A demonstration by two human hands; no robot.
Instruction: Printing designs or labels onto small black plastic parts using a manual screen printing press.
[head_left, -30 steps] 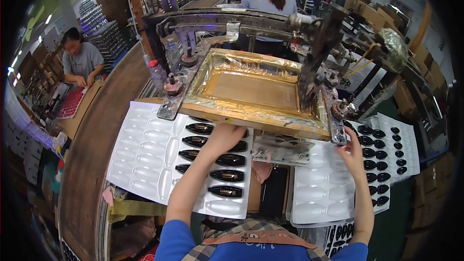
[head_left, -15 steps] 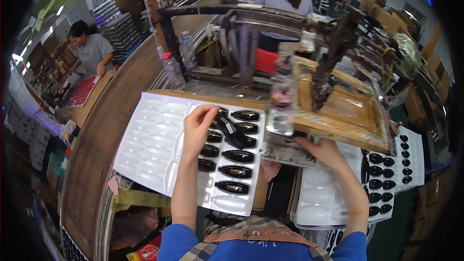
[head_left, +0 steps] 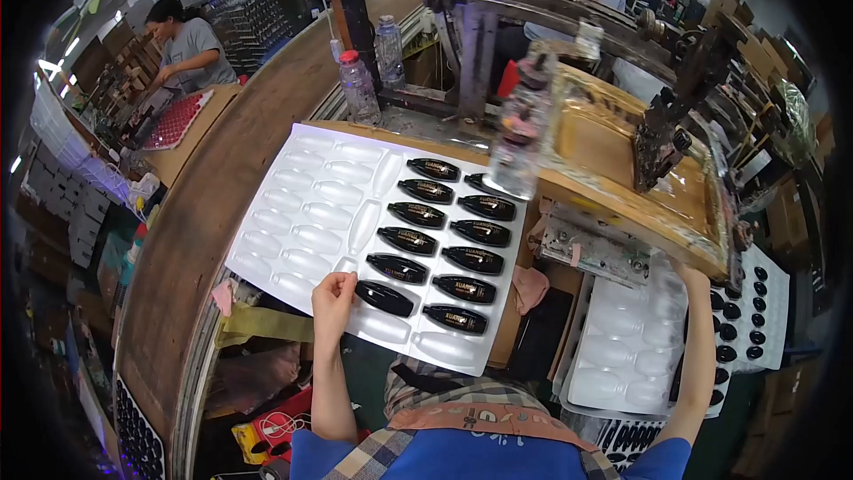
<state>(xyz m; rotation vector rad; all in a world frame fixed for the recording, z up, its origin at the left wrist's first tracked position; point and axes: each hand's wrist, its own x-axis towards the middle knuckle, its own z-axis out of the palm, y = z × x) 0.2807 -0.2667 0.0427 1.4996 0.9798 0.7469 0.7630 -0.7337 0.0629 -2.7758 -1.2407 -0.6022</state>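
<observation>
My left hand [head_left: 333, 298] has its fingertips pinched together at the left end of a glossy black bottle-shaped piece [head_left: 384, 299], which lies in a hollow of the white moulded tray [head_left: 306, 240]. Beyond it, several black pieces with gold print, such as a printed piece [head_left: 407, 241], lie in two columns. To the right, my right hand [head_left: 696, 289] reaches to the edge of a second white tray [head_left: 622, 364], beside black pieces. The wooden screen frame [head_left: 622, 200] and a tray edge hide its fingertips.
Above the right tray stands the printing machine, with a metal arm [head_left: 675, 129] and a metal bed [head_left: 591, 244]. Two plastic bottles, one with a red-capped top [head_left: 349, 58], stand behind the left tray. A brown belt [head_left: 200, 213] runs along the left. Two people work farther off.
My left hand has come down and toward me; the black piece it held above the tray is now in a hollow. My right hand has moved from the metal bed to the right tray.
</observation>
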